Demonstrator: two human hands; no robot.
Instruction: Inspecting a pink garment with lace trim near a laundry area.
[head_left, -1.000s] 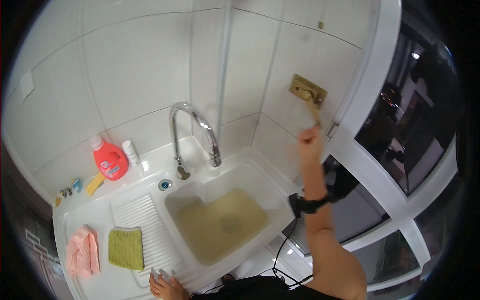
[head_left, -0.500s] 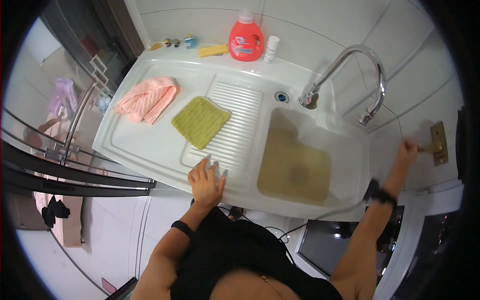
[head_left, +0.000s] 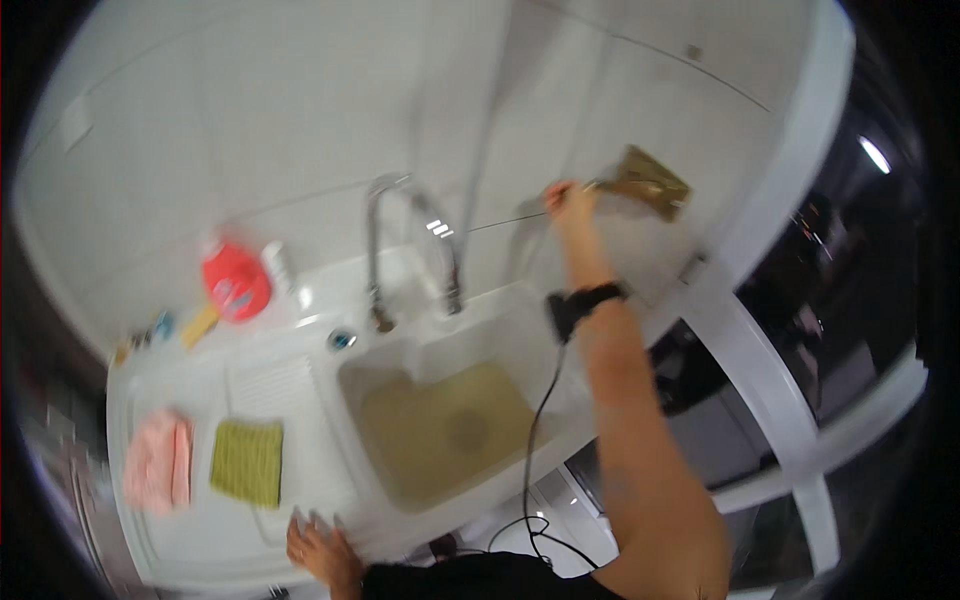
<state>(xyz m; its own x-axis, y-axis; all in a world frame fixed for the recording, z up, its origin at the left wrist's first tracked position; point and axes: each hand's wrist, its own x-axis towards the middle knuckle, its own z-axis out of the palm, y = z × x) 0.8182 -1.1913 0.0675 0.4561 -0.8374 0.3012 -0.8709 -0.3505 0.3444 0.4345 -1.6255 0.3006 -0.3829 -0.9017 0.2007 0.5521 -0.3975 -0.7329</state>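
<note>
My right hand is raised at the wall, fingers closed at the end of a short arm on a gold wall fixture. Blur hides exactly how the fingers meet it. My left hand rests on the front of the white sink's drainboard, fingers spread and holding nothing. Beyond that hand lie a folded green cloth and a crumpled pink cloth. Cloudy yellowish water stands in the basin, with the chrome faucet arching behind it.
Along the back ledge stand a red detergent bottle, a white bottle and a yellow block. A black cable hangs from my right wrist past the sink's front. A white-framed window is at the right.
My view has swung right and up, so the sink now appears lower and farther left. My right hand stays at the gold fixture and my left on the sink's front.
</note>
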